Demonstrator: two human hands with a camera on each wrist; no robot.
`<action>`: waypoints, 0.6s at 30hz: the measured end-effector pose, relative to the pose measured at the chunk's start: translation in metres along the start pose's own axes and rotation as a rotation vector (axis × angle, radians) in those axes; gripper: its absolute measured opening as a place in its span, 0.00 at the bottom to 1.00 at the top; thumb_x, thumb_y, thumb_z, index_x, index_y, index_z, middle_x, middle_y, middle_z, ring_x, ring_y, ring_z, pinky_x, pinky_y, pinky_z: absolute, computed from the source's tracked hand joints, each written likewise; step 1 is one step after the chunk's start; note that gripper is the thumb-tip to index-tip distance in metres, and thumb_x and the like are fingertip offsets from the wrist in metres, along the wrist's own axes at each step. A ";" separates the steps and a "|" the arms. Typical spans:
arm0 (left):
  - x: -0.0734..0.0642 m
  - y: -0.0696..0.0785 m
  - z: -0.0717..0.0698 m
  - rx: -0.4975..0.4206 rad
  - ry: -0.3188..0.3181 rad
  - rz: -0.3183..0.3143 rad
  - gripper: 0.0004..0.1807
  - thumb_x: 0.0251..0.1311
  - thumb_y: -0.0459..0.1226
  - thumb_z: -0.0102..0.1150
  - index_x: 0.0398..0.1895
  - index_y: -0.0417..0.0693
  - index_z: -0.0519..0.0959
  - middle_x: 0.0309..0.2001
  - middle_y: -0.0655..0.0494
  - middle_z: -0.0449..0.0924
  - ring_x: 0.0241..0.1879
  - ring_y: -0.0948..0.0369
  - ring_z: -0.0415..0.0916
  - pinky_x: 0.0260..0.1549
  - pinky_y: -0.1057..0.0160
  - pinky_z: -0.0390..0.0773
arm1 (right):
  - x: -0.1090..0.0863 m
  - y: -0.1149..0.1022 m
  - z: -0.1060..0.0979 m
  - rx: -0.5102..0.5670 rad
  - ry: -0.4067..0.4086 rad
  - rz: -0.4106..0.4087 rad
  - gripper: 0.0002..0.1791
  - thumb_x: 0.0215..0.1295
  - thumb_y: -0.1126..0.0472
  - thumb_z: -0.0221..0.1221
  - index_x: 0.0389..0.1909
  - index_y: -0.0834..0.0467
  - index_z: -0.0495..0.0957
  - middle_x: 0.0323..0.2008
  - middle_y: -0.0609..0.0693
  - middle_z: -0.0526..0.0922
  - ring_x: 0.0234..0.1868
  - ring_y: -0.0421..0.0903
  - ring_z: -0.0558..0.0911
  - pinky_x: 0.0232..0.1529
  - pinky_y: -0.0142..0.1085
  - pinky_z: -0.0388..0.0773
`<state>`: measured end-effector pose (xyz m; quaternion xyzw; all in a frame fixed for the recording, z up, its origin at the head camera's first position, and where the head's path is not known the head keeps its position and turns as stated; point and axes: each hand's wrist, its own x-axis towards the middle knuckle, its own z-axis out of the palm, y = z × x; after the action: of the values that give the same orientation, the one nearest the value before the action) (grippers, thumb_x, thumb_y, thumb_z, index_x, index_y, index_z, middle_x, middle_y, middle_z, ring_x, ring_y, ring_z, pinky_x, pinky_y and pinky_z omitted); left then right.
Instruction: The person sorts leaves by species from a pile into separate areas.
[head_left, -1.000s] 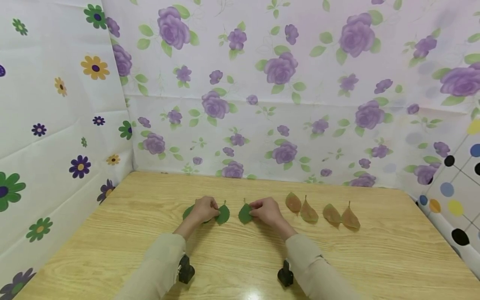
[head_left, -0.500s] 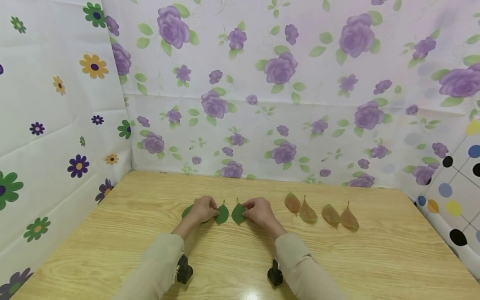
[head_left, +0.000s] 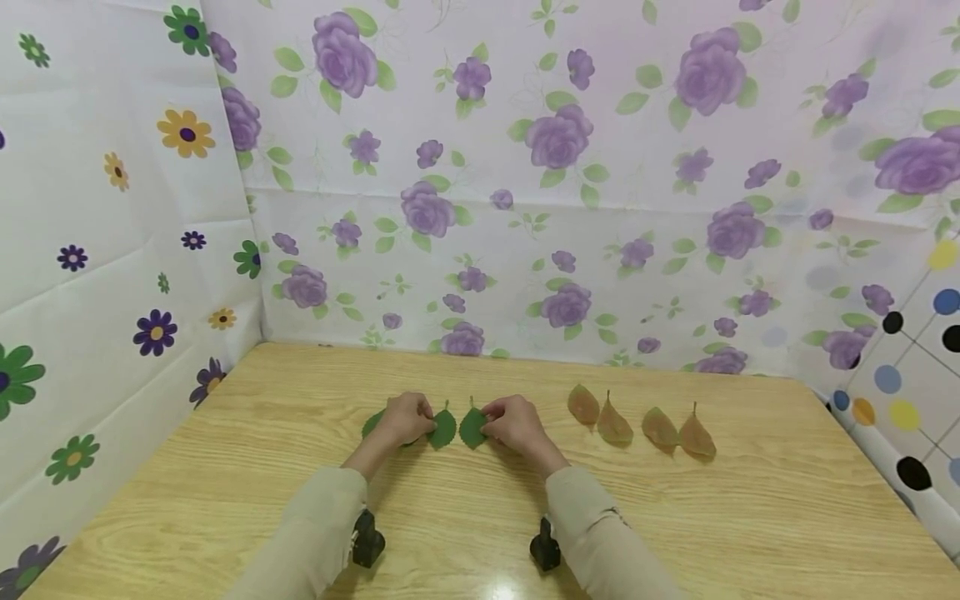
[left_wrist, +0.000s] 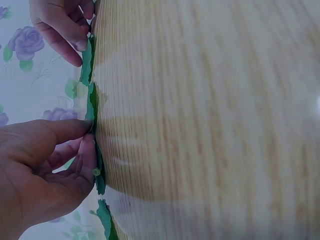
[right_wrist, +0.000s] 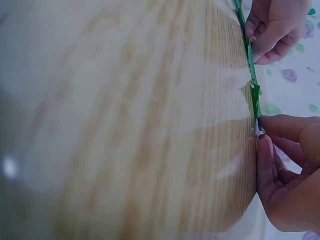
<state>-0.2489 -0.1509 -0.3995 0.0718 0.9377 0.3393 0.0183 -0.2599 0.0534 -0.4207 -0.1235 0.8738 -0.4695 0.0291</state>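
Note:
My left hand [head_left: 405,419] pinches the edge of a serrated green leaf [head_left: 444,430] lying on the wooden table, thumb and fingertip meeting on it in the left wrist view. Partly covered by this hand, more green leaf [head_left: 372,422] shows to its left. From the other side, my right hand [head_left: 516,423] pinches a second green leaf [head_left: 472,428] by its right edge. Both leaves have stems pointing away from me, and a narrow strip of table separates them in the head view. Edge-on, the green leaves [left_wrist: 106,220] form a row in the left wrist view.
To the right lie two pairs of brownish leaves, the nearer pair with a leaf [head_left: 583,405] and a stemmed one [head_left: 615,423], the farther with another leaf [head_left: 660,428] and its stemmed neighbour [head_left: 697,436]. Flowered sheets [head_left: 480,233] stand behind the table [head_left: 465,517].
My right hand has moved left with its green leaf, narrowing the gap to the leaf under my left hand. The left hand has stayed nearly still, and the brownish leaves lie as before.

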 end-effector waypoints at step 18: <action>0.005 0.004 0.007 0.018 0.030 0.068 0.03 0.55 0.23 0.60 0.30 0.31 0.76 0.26 0.48 0.76 0.24 0.57 0.74 0.24 0.64 0.77 | 0.005 0.001 -0.021 0.093 -0.090 0.054 0.21 0.59 0.70 0.62 0.54 0.71 0.75 0.36 0.56 0.80 0.32 0.50 0.83 0.34 0.39 0.82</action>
<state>-0.2526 -0.1427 -0.4026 0.0989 0.9379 0.3325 -0.0082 -0.2684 0.0696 -0.4101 -0.1193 0.8518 -0.5026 0.0869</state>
